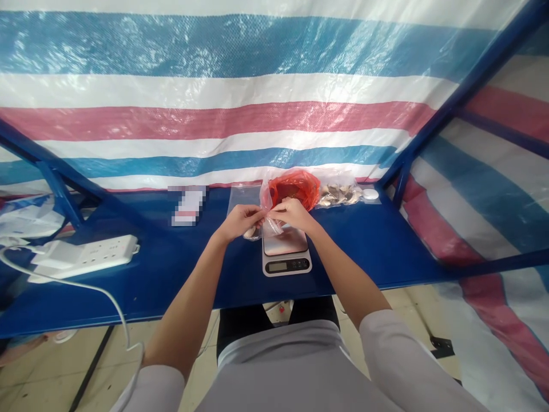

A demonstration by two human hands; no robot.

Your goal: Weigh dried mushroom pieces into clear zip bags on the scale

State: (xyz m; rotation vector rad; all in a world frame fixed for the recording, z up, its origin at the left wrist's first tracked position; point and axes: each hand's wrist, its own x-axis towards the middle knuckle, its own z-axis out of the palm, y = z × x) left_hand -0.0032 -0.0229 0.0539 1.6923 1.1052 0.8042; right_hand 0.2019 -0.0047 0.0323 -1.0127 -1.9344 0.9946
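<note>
Left grip (240, 222) and right grip (295, 213) both pinched closed on clear plastic bag (273, 226) | bag just over kitchen scale (286, 264) on tabletop (171, 274) | thin, light, soft film, slips easily: hold by gathered edge

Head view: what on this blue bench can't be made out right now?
Scale display: digits too small to read in the head view.
Clear plastic bag: left hand and right hand hide its gathered part.
Red plastic bag: its folds hide the contents.
Card: pixelated, unreadable.
Pale lump: partly behind the left hand, kind unclear.
</note>
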